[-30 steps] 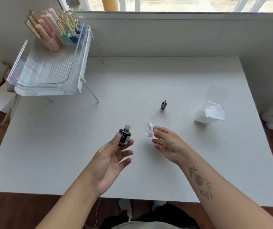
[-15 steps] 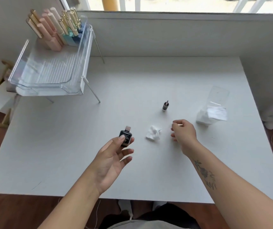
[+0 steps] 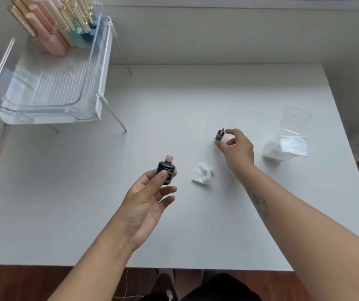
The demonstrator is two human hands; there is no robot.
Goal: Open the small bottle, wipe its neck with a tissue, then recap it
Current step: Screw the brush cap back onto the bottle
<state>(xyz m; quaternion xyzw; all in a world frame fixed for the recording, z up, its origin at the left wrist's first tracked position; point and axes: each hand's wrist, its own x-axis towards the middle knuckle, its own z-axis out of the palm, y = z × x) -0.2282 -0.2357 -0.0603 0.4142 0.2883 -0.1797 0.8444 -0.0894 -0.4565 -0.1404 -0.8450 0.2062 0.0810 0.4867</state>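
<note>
The left hand (image 3: 148, 198) held the small bottle (image 3: 166, 170) above the table (image 3: 65, 192), pinched between thumb and fingers, with its top off. A crumpled tissue (image 3: 203, 175) lay on the table just beside it. Farther back, the right hand (image 3: 237, 148) curled its thumb and finger round the cap (image 3: 219, 135).

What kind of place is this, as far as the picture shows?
Probably a home beauty or nail-care table. A clear rack holds a row of gold-capped cosmetic bottles, a clear tissue box stands on the white table, and the left hand holds a small dark bottle, uncapped.
</note>
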